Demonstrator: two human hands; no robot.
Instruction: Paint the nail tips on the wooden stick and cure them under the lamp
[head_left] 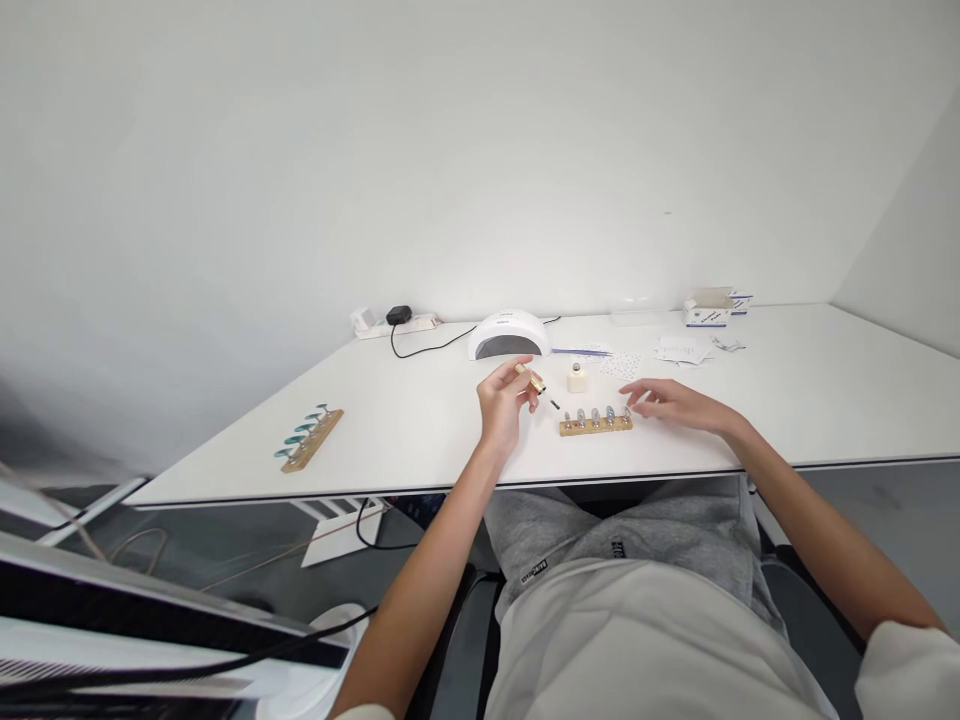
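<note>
My left hand (501,402) is closed around the gold cap (531,379) of a nail polish brush. Its dark bristles (554,404) point down and right, just short of a wooden nail stand (597,426). Several glittery silver-blue nail tips (595,415) stand upright along that stand. My right hand (667,403) is at the stand's right end, its fingers apart and close beside the last nail tip; whether they touch it is hard to tell. Behind the stand is a cream polish bottle (576,381).
A white nail lamp (509,335) stands behind my left hand. Another wooden stand (315,441) with teal nail tips lies at the left. Purple sticks (581,351), a sticker sheet (621,366), white papers (682,350), small boxes (707,308) and a power strip (397,327) are toward the wall.
</note>
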